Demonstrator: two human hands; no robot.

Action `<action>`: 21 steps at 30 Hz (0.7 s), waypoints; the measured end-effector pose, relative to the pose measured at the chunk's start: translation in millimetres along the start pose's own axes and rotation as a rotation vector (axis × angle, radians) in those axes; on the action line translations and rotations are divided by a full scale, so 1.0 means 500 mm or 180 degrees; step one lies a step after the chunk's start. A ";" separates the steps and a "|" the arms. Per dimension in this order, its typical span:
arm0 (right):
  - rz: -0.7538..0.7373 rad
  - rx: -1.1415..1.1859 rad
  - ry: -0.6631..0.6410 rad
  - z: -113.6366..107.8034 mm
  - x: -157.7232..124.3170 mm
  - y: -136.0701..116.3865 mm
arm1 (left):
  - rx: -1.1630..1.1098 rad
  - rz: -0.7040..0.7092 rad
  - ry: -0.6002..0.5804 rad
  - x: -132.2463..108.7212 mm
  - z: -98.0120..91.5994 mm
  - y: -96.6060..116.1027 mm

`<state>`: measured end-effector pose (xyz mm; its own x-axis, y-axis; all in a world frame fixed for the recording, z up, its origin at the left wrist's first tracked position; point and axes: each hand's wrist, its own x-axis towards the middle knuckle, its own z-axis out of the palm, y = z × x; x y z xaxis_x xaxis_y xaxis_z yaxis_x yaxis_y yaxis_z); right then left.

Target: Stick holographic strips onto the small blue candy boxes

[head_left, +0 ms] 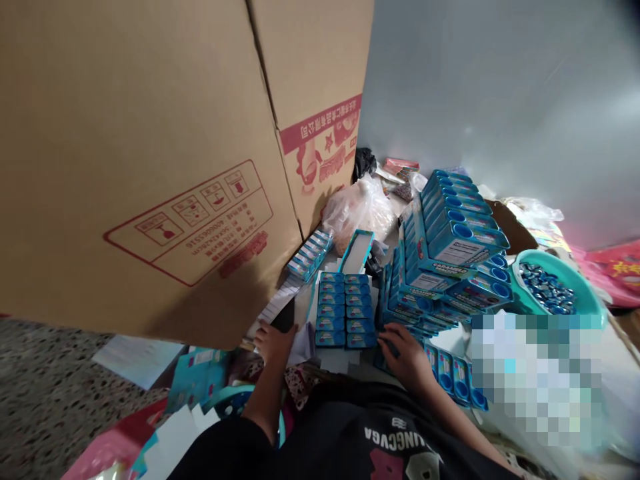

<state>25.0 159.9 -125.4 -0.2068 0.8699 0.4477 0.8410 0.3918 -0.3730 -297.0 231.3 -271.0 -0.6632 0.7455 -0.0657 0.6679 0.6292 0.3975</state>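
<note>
Two columns of small blue printed packs (331, 310) stand side by side in front of me, forming a block. My left hand (273, 343) is left of the block, its thumb apart from its fingers, at the near end of a dark flat object (284, 317). Whether it grips that object is unclear. My right hand (406, 355) rests just right of the block, its fingers bent and slightly apart. Something dark shows under those fingers, too hidden to name. Beyond the block lies an open blue tray (357, 252) with a pale inside.
A large cardboard box (150, 133) rises at the left. Stacked blue display boxes (455, 240) stand at the right, before a turquoise basin (585, 293) of small wrapped pieces. More blue packs (310, 255) lie against the cardboard. A clear plastic bag (363, 210) sits at the back.
</note>
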 end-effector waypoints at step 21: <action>-0.0189 0.0289 -0.0166 0.001 0.000 0.004 | -0.0269 0.1181 -0.0011 -0.020 0.033 -0.052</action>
<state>26.5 160.8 -126.3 -0.2826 0.8579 0.4291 0.7782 0.4666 -0.4203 -302.2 211.3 -295.9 -0.3802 0.9201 0.0938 0.8321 0.2960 0.4690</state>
